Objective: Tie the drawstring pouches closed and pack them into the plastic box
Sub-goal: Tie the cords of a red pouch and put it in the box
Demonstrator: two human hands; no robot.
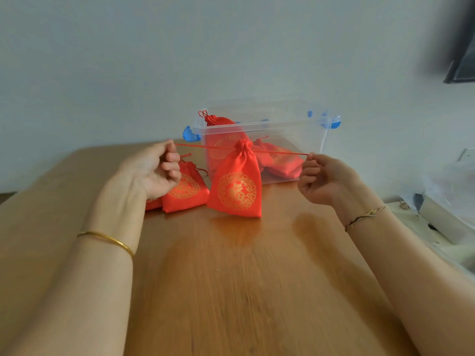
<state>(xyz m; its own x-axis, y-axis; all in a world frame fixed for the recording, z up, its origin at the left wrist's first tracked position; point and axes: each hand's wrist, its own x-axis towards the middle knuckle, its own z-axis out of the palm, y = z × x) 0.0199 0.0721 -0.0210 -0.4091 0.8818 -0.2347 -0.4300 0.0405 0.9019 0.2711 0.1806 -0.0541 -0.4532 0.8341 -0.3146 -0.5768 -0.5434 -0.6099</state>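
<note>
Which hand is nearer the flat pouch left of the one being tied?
Left. The left hand is directly in front of the flat pouch, overlapping it. The right hand is on the far side of the cinched pouch, pinching the other end of the drawstring.

A wooden table [231, 291] is being backed by a pale wall [154, 60]; a dark frame [462, 68] is being cropped far right, with clear plastic [449, 186] heaped nearer.
</note>
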